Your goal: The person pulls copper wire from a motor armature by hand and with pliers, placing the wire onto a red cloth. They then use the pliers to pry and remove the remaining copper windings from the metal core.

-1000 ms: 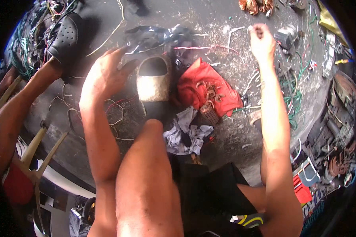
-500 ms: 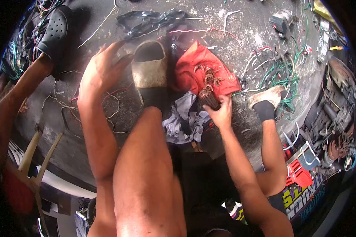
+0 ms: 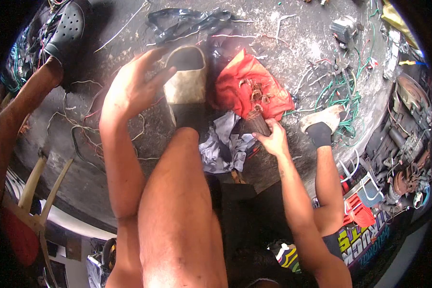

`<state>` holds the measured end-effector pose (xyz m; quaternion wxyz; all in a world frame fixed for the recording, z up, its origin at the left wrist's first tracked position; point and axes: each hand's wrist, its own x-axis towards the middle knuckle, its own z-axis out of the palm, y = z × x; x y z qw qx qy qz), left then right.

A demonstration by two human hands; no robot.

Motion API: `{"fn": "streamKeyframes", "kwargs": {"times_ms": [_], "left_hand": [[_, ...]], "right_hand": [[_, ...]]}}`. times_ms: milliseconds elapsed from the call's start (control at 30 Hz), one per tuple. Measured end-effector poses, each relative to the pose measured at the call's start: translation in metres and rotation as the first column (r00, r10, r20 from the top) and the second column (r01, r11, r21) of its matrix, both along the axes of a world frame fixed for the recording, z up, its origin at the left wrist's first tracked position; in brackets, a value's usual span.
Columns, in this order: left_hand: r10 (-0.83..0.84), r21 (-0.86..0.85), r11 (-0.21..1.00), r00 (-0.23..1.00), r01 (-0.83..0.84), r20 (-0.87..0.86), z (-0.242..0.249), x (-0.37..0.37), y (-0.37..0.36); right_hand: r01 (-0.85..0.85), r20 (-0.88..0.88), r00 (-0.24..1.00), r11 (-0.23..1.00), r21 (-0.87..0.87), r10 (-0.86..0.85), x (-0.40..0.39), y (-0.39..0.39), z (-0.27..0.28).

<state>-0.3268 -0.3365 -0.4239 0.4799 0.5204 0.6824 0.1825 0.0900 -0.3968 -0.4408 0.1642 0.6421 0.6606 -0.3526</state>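
OK so our R hand [image 3: 276, 140] has thumb + fingers round the lower end of a ribbed brown cylinder [image 3: 258, 125], top end by the red cloth's [image 3: 231, 79] lower edge. Our L hand [image 3: 128, 91] is empty w/ fingers spread, nr the pale shoe [image 3: 185, 90], can't tell if touching. Coppery bits [image 3: 257, 93] lie on the cloth, green wires [image 3: 342, 102] further R.
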Motion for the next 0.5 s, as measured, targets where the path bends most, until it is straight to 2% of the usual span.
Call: {"fn": "streamKeyframes", "kwargs": {"times_ms": [33,67,100,133,200,233,267,333,367,400,467,500], "left_hand": [[-0.005,-0.003,1.000,1.000,0.005,0.003,-0.001,0.002,0.001],[0.025,-0.021,0.999,0.998,-0.024,0.064,-0.001,0.005,0.003],[0.057,-0.040,0.998,0.991,-0.053,0.125,-0.002,0.008,0.006],[0.054,-0.037,0.998,0.990,-0.050,0.129,0.005,0.014,0.010],[0.042,-0.190,0.981,0.935,0.028,0.352,0.023,0.029,0.017],[-0.004,-0.178,0.980,0.909,0.086,0.416,0.014,0.039,0.014],[0.019,-0.250,0.952,0.782,0.175,0.623,0.015,0.048,0.015],[-0.087,-0.199,0.913,0.646,0.356,0.758,-0.006,0.074,0.004],[-0.173,-0.174,0.873,0.625,0.455,0.761,-0.014,0.085,-0.002],[-0.255,-0.154,0.821,0.595,0.549,0.763,-0.014,0.095,-0.002],[-0.207,-0.181,0.756,0.492,0.629,0.846,-0.015,0.105,-0.007],[-0.151,-0.180,0.787,0.467,0.590,0.871,-0.018,0.108,-0.014]], "right_hand": [[0.170,-0.108,0.976,0.970,-0.172,-0.190,0.006,0.001,0.007],[0.309,-0.179,0.904,0.884,-0.350,-0.387,0.012,0.002,0.013],[0.393,-0.272,0.765,0.758,-0.520,-0.584,0.018,0.001,0.021],[0.398,-0.271,0.764,0.758,-0.516,-0.585,0.013,0.001,0.031],[0.450,-0.393,0.577,0.681,-0.578,-0.715,0.004,0.000,0.052],[0.461,-0.394,0.577,0.684,-0.565,-0.715,0.003,-0.003,0.056],[0.464,-0.396,0.579,0.687,-0.559,-0.713,-0.003,-0.005,0.060],[0.520,-0.486,0.378,0.615,-0.592,-0.788,-0.022,-0.006,0.067],[0.556,-0.474,0.311,0.562,-0.612,-0.824,-0.026,-0.014,0.066],[0.561,-0.531,0.290,0.591,-0.580,-0.796,-0.033,-0.019,0.064],[0.561,-0.622,0.241,0.630,-0.536,-0.745,-0.063,-0.015,0.070],[0.593,-0.653,0.200,0.621,-0.513,-0.731,-0.082,-0.011,0.074]]}}
